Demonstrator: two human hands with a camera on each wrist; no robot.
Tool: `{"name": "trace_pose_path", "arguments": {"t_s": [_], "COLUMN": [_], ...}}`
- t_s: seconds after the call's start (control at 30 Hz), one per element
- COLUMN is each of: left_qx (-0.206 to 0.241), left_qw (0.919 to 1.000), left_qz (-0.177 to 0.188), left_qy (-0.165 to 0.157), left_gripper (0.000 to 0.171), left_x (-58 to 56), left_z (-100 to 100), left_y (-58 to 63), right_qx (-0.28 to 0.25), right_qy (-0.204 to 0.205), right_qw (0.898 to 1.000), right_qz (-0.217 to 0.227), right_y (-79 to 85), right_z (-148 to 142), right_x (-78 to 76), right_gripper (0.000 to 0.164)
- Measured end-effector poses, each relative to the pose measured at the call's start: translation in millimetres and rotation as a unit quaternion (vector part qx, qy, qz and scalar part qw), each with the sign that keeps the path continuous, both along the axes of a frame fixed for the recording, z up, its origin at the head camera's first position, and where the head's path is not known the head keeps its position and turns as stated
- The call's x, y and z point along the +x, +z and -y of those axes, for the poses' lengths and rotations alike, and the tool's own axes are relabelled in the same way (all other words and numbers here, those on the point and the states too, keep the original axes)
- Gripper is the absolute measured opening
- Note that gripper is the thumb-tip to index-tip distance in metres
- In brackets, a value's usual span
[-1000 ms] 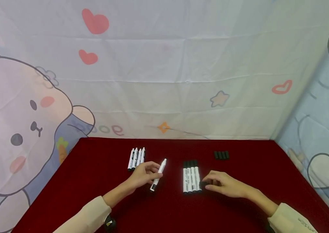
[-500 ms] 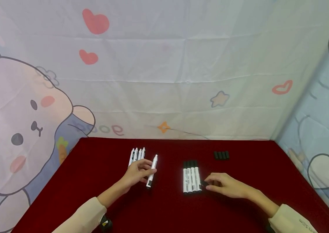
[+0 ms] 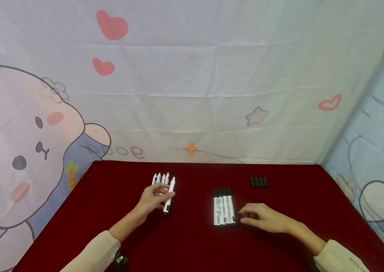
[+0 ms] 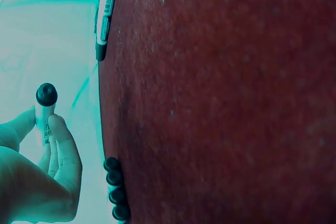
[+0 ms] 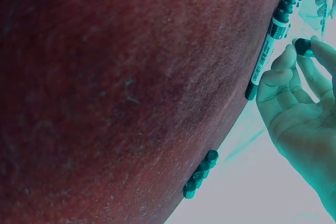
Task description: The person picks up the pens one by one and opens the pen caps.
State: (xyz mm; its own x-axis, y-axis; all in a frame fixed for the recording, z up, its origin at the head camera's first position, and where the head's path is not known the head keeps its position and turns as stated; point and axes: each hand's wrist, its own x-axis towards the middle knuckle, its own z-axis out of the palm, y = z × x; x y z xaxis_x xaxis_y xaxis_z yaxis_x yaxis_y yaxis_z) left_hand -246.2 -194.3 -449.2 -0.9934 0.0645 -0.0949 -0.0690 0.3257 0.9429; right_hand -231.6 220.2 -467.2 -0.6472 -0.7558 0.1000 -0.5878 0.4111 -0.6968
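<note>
Between thumb and fingers my left hand (image 3: 151, 200) pinches an uncapped white marker (image 3: 169, 196), its white tip pointing away and its black end toward me. Just beyond that hand lies a row of several uncapped markers (image 3: 163, 178), partly covered by the fingers in the head view; their black ends (image 4: 117, 196) show in the left wrist view. My right hand (image 3: 263, 217) pinches a small black marker cap (image 5: 303, 47) at its fingertips. Close to the left of it, several capped markers (image 3: 223, 211) lie side by side with black caps pointing away.
Several loose black caps (image 3: 258, 182) lie in a row at the back right of the dark red cloth-covered table (image 3: 192, 245). A printed fabric curtain (image 3: 192, 75) stands behind the table and along its sides.
My left hand has moved left with the marker, toward the row of uncapped markers. The right hand with the cap has hardly moved.
</note>
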Motion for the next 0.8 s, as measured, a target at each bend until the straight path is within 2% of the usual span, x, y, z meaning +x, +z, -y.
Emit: {"name": "trace_pose_path", "arguments": {"t_s": [0.5, 0.67, 0.8], "left_qx": [0.044, 0.036, 0.02], "left_qw": [0.9984, 0.9983, 0.9985], "left_qz": [0.015, 0.018, 0.023], "left_qy": [0.033, 0.042, 0.045], "left_gripper": [0.052, 0.056, 0.056], "left_x": [-23.2, -31.6, -34.7], "left_z": [36, 49, 57], "left_y": [-8.5, -12.1, -7.8], "right_qx": [0.007, 0.004, 0.0], "right_qy": [-0.002, -0.002, 0.0], "right_qw": [1.0, 1.0, 0.999], "right_qz": [0.0, 0.015, 0.032], "right_y": [-3.7, -4.1, -5.2], "right_z": [1, 1, 0], "right_x": [-0.6, -1.1, -1.0], "right_gripper": [0.026, 0.026, 0.027]}}
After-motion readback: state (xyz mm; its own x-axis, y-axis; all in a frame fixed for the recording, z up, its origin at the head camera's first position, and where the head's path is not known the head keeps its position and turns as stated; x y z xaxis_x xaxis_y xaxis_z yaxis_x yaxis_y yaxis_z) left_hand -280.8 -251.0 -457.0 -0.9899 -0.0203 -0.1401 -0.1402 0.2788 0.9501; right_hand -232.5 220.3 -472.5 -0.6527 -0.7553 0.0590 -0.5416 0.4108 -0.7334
